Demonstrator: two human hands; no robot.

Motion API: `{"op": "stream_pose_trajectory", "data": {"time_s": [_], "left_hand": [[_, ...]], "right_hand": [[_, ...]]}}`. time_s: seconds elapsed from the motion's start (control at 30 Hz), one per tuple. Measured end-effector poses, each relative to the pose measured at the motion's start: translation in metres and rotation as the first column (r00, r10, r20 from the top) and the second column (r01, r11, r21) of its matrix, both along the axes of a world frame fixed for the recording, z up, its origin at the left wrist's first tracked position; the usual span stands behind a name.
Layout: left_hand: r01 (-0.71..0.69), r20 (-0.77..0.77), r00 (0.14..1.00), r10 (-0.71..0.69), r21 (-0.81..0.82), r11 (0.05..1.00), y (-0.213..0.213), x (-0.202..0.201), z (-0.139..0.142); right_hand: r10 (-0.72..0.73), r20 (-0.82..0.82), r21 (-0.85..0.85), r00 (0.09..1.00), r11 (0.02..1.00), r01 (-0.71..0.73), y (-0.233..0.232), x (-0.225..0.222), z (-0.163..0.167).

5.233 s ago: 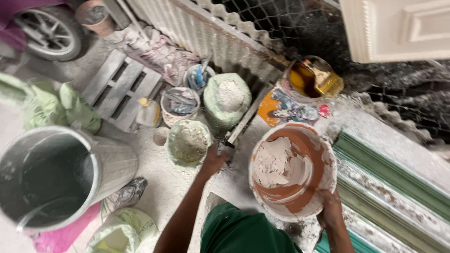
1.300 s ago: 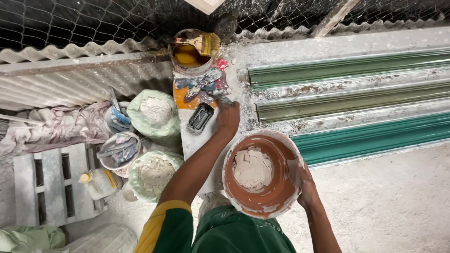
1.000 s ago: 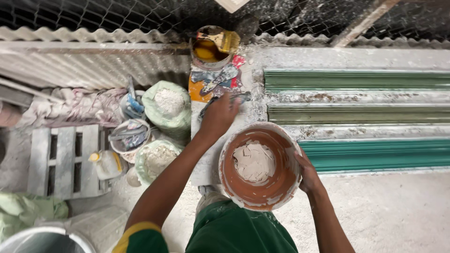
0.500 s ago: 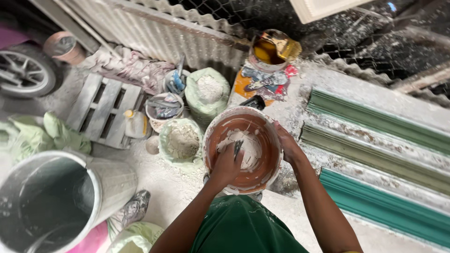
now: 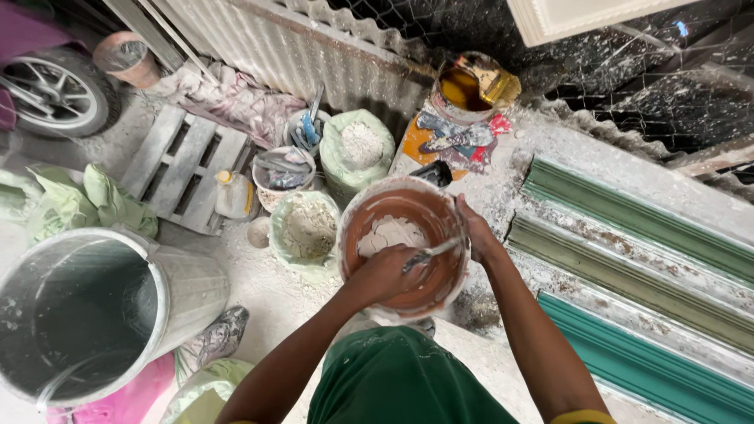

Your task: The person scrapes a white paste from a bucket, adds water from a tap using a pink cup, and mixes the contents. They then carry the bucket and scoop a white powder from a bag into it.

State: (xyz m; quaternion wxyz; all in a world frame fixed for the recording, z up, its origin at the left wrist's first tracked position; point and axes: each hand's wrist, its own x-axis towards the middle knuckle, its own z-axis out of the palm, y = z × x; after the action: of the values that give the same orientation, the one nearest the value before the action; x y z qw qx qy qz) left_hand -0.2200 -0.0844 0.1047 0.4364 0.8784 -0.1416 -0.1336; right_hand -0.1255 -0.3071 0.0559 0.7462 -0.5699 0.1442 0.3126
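Observation:
An orange-brown bowl [image 5: 440,290] with white plaster paste in its bottom sits in front of me on a dusty bench. My left hand [image 5: 382,272] is inside the bowl, closed on a thin metal tool [image 5: 432,253] whose blade lies across the paste. My right hand [image 5: 475,230] grips the bowl's right rim. A green shirt fills the bottom of the view.
Green moulding strips [image 5: 636,235] run along the right. Open sacks of white powder [image 5: 308,228] [image 5: 359,145], small buckets [image 5: 281,169], a wooden pallet [image 5: 181,169], a large grey drum [image 5: 78,314], a paint tin [image 5: 470,82] and a vehicle wheel [image 5: 55,90] lie around.
My left hand went from the bench behind the bowl into the bowl with the metal tool. My view swung back to the left, bringing the drum and pallet into sight.

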Motion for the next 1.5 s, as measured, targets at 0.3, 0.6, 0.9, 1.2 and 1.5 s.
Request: {"op": "stream_pose_trajectory", "data": {"time_s": [0.3, 0.6, 0.9, 1.2, 1.5], "left_hand": [[0.155, 0.3, 0.926, -0.231, 0.256, 0.954, 0.024, 0.005, 0.039], [0.349, -0.176, 0.82, -0.545, 0.908, 0.232, 0.144, 0.088, 0.08], [0.286, -0.129, 0.909, -0.397, 0.885, 0.368, 0.176, 0.069, 0.099], [-0.12, 0.566, 0.616, -0.549, 0.756, 0.644, 0.221, 0.052, 0.073], [0.082, 0.2, 0.861, -0.468, 0.853, 0.515, 0.238, 0.035, 0.041]], "right_hand": [[0.211, 0.167, -0.233, 0.963, 0.958, -0.169, 0.009, 0.001, 0.005], [0.36, 0.317, -0.307, 0.878, 0.914, -0.264, 0.058, 0.018, 0.032], [0.554, 0.38, -0.486, 0.741, 0.801, -0.349, 0.113, 0.03, 0.052], [0.699, 0.36, -0.695, 0.618, 0.643, -0.323, 0.146, 0.032, 0.089], [0.716, 0.322, -0.706, 0.619, 0.618, -0.347, 0.189, 0.027, 0.104]]}}
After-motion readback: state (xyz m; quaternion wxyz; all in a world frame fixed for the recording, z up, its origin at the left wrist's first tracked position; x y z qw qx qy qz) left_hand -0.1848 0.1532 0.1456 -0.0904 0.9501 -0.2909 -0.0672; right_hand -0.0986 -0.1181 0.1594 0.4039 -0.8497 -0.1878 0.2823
